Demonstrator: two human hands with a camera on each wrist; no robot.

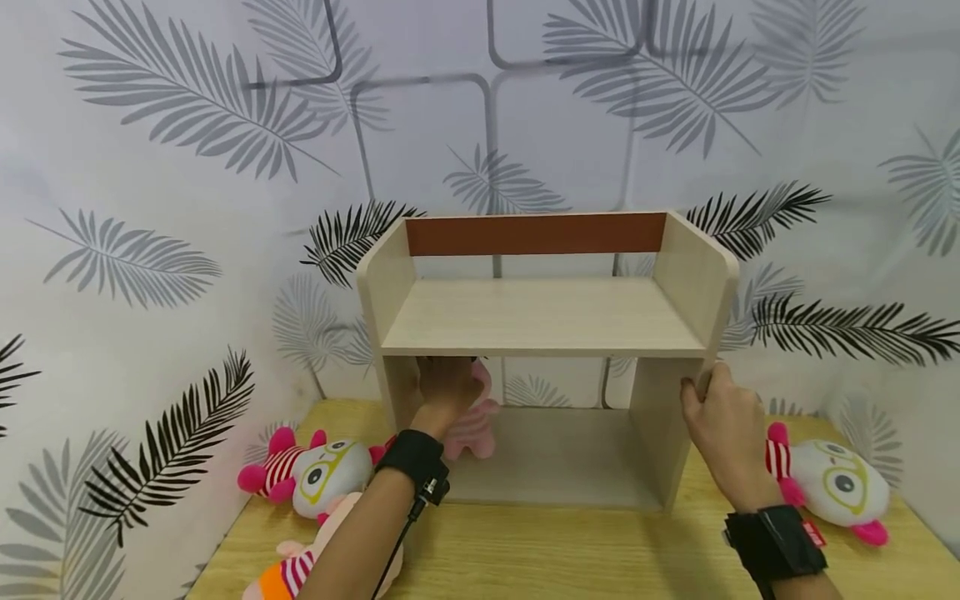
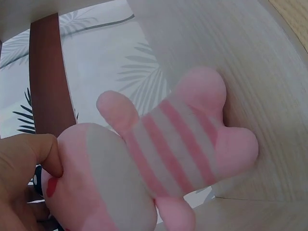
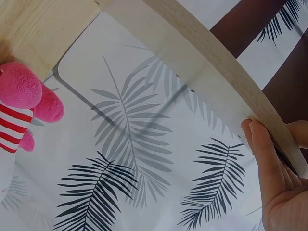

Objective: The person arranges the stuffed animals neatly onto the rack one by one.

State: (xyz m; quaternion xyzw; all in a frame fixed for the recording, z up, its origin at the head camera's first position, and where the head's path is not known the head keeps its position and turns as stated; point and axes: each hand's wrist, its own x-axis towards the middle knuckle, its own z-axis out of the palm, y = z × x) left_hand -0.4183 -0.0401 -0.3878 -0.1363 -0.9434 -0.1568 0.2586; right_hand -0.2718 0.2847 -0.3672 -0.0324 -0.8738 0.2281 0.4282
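A small two-tier wooden shelf (image 1: pixel 540 317) stands on the table, its lower compartment facing me. Inside that compartment, on the left, my left hand (image 1: pixel 446 387) holds a pink plush toy (image 1: pixel 471 429) by its head. From the left wrist view, the toy (image 2: pixel 168 144) has a pink-and-grey striped body, and its feet are right at the shelf's bottom board. The thumb presses into its head; most of the other fingers are hidden. My right hand (image 1: pixel 723 433) grips the front edge of the right side panel (image 3: pixel 226 62), fingers on the outer face and thumb on the inner side.
Left of the shelf lies a plush toy with yellow glasses (image 1: pixel 330 479). Closer to me, a pale pink plush in orange (image 1: pixel 277 583) is partly behind my left forearm. A similar glasses plush (image 1: pixel 840 483) lies right of my right hand. Patterned wall covering (image 1: pixel 187 350) hangs behind.
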